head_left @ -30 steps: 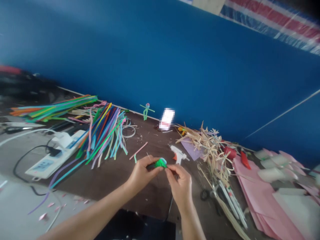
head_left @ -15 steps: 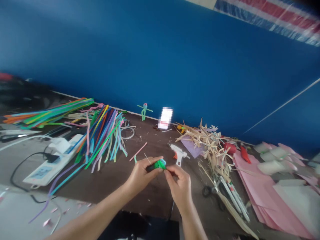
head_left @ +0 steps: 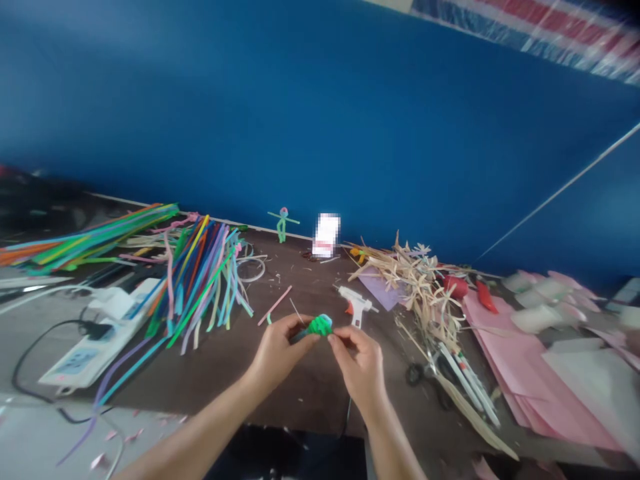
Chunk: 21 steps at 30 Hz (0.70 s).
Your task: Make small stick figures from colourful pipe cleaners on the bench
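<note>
Low over the middle of the table, my left hand (head_left: 280, 350) pinches a small bundle of coiled green pipe cleaner (head_left: 319, 325) with a light blue part at its top. A thin straight wire-like strand (head_left: 297, 311) sticks up beside the left fingers. My right hand (head_left: 361, 357) has thumb and forefinger closed at the right end of the same green piece. The fingers hide its lower side. Just beyond the right hand lies a white glue gun (head_left: 355, 305) with an orange trigger. A short pink and green pipe cleaner (head_left: 276, 307) rests beyond the left hand.
Bundles of coloured pipe cleaners (head_left: 200, 287) and a white power strip (head_left: 95, 347) lie left. A green stick figure (head_left: 283, 225) and a bright blurred-out screen (head_left: 327, 235) stand by the blue wall. At right are dried straw flowers (head_left: 420, 280), scissors (head_left: 415, 375) and pink sheets (head_left: 530, 380).
The view has shifted slightly. Around the green piece the left fingers have moved a little, showing more of it. Both hands keep hold of it.
</note>
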{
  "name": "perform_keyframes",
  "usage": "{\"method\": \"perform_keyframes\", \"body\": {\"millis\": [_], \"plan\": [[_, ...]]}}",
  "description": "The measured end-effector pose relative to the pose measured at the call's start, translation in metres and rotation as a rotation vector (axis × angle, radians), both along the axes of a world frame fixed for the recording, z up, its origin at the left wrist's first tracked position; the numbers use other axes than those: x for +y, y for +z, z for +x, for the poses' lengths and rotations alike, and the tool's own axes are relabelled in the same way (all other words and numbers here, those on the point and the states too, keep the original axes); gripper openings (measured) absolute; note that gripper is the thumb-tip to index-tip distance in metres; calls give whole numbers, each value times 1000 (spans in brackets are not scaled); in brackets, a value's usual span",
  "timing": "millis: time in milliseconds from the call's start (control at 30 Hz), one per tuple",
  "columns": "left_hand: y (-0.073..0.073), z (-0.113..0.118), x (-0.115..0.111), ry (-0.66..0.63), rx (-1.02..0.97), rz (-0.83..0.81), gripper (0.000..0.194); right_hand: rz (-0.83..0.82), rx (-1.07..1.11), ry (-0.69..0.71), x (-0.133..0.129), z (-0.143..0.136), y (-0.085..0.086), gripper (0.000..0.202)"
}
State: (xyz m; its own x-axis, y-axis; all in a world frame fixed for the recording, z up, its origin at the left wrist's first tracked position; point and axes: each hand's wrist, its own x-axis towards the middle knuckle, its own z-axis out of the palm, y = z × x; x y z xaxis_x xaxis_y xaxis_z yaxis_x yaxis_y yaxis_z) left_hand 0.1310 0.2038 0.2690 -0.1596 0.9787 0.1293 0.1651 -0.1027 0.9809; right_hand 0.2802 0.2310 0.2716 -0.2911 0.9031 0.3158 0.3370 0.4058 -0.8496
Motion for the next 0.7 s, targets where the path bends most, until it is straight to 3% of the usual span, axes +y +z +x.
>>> {"method": "perform_keyframes", "body": {"millis": [200, 467, 700], "plan": [[-3, -1, 0, 61, 79, 82, 21, 27, -3, 29, -3, -2, 0, 9], [-8, 1, 1, 21, -39, 29, 23, 70, -36, 37, -4, -3, 1, 10], [-4, 2, -2, -3, -186, -57, 24, 263, -163, 60, -8, -3, -2, 15]]}}
